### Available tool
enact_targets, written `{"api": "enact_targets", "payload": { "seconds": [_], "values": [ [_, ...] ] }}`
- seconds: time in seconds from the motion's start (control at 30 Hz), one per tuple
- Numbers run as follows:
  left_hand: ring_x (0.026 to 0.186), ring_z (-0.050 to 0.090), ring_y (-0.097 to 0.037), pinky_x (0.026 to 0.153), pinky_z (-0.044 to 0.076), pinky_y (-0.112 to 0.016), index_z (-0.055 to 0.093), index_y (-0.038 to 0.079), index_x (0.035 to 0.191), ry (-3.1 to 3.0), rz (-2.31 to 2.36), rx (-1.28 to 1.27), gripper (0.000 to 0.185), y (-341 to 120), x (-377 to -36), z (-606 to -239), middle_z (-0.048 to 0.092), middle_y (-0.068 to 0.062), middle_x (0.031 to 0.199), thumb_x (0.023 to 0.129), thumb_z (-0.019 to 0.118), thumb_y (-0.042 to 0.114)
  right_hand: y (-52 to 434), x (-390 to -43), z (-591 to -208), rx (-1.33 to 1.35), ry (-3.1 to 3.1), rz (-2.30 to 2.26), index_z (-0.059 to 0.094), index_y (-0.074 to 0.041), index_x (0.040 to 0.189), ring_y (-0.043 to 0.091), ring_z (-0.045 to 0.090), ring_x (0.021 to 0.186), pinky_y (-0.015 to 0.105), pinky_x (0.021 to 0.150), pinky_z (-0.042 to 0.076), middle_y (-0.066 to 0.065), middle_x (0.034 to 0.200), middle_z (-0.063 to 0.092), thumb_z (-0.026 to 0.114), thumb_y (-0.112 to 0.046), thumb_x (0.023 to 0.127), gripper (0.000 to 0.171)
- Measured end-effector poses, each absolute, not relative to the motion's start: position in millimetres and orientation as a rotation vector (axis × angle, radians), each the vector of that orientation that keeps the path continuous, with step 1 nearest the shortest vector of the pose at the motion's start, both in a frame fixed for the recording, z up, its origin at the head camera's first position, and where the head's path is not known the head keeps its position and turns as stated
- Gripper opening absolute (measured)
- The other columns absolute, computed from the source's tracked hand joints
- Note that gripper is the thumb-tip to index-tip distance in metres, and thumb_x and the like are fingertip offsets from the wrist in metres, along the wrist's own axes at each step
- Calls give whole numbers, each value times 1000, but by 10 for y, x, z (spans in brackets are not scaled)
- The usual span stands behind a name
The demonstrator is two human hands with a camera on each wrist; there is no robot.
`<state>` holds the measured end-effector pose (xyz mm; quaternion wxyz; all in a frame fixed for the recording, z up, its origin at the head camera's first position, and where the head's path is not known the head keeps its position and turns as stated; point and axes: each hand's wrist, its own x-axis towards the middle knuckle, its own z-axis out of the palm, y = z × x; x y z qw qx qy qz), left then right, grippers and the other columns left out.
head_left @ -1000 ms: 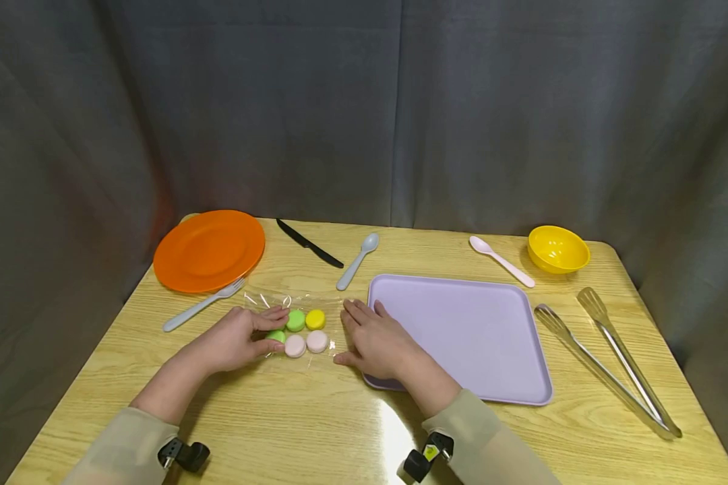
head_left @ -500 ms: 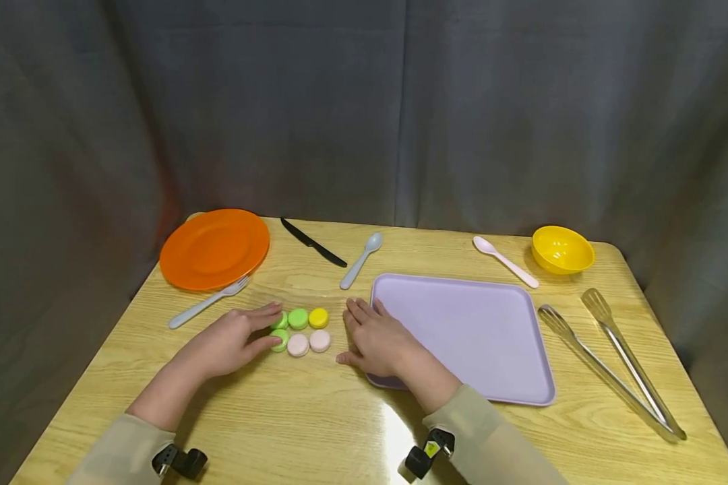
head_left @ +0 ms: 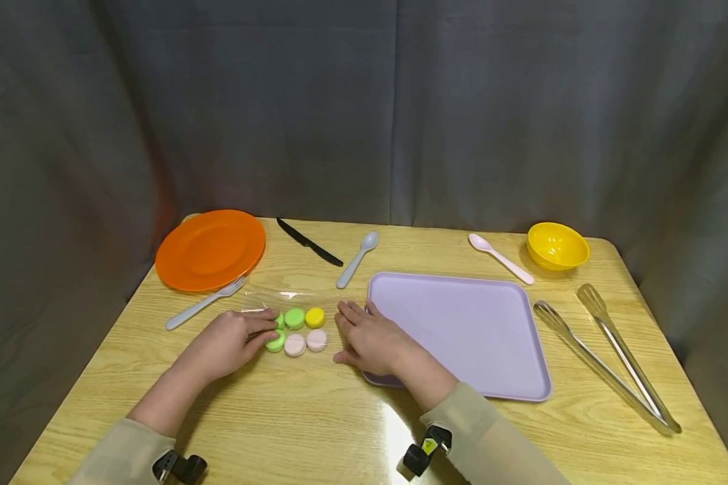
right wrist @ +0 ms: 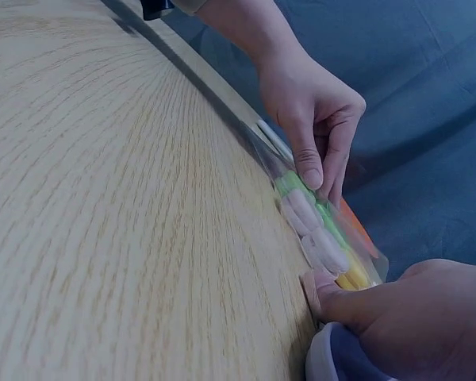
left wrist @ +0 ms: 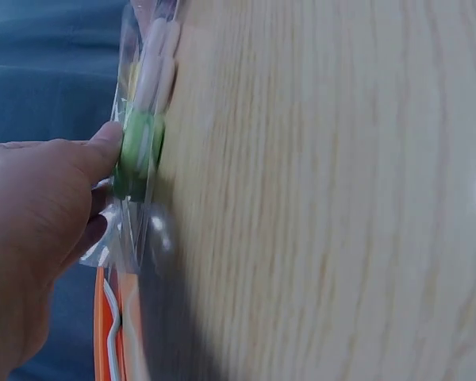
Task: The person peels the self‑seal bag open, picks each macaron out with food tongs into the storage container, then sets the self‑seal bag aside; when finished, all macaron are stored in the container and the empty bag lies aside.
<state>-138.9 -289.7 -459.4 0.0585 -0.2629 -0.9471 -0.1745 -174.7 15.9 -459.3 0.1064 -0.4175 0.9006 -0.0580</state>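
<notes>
Left grip (head_left: 233,339): thumb and fingers pinch the near-left green macaron through the clear bag (head_left: 291,306), thumb pressed on it in the left wrist view. Right grip (head_left: 367,337): fingers straight, flat on the tabletop (head_left: 291,417) at the bag's right end, thumb tip at the bag edge, holding nothing.

Risks, as I judge them: film is slick and thin, so the pinch could slip off the green piece or squash it if pressed harder. W/ the right hand only pressing one end, the bag could slide or bunch toward the purple tray (head_left: 461,337), and the macarons (head_left: 300,330) could shift out of their two rows.

Position: bag w/ macarons lies flat betw. both hands, left end under the left fingers, right end touching the right fingertips, just left of the tray, near the grey fork (head_left: 203,304).
</notes>
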Motion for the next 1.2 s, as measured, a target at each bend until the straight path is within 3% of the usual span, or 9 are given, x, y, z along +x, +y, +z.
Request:
{"api": "enact_targets", "payload": {
  "seconds": [0.2, 0.43, 0.53, 0.67, 0.8, 0.9, 1.2],
  "values": [
    [107, 75, -30, 89, 61, -52, 81, 7, 113, -2786, -377, -763, 21, -2839, -1363, -4602, 77, -8, 119, 96, 82, 20, 169, -1772, -4583, -1236, 2669, -184, 43, 3, 159, 33, 25, 157, 54, 127, 15, 21, 170, 27, 60, -54, 105, 80],
    [100, 72, -27, 94, 56, -49, 72, 11, 102, -2638, -261, -822, 11, -2816, -1368, -4566, 74, -2, 97, 98, 79, 18, 181, -1781, -4591, -1257, 2684, -186, 43, 3, 159, 34, 28, 156, 55, 127, 18, 21, 169, 29, 61, -52, 106, 78],
    [88, 70, -21, 84, 58, -44, 68, 13, 100, -2616, -251, -825, 13, -2810, -1373, -4548, 70, 2, 89, 98, 79, 17, 184, -1777, -4600, -1269, 2689, -197, 44, 3, 158, 35, 30, 155, 56, 126, 19, 22, 168, 31, 61, -52, 105, 78],
    [86, 70, -18, 77, 60, -41, 70, 12, 109, -2654, -293, -842, 16, -2801, -1367, -4526, 72, 2, 94, 97, 80, 13, 185, -1770, -4611, -1259, 2688, -214, 45, 3, 157, 34, 30, 155, 55, 126, 19, 22, 168, 31, 62, -52, 105, 77],
    [102, 72, -20, 86, 61, -43, 71, 9, 120, -2747, -374, -849, 27, -2810, -1358, -4513, 74, -3, 111, 95, 80, 4, 183, -1767, -4619, -1244, 2683, -209, 44, 2, 158, 33, 29, 156, 54, 127, 17, 20, 169, 30, 61, -53, 106, 78],
    [105, 69, -19, 88, 60, -41, 70, 7, 123, -2804, -438, -849, 31, -2813, -1363, -4513, 72, -3, 114, 95, 78, -3, 188, -1764, -4622, -1237, 2682, -204, 44, 2, 158, 32, 28, 156, 53, 127, 17, 20, 169, 30, 60, -53, 106, 78],
    [89, 50, -17, 75, 50, -35, 70, 8, 99, -2748, -459, -887, 10, -2816, -1362, -4578, 56, 3, 96, 99, 73, -1, 184, -1762, -4633, -1230, 2683, -200, 44, 1, 159, 31, 28, 156, 52, 127, 17, 19, 169, 30, 61, -52, 106, 77]
  ]
}}
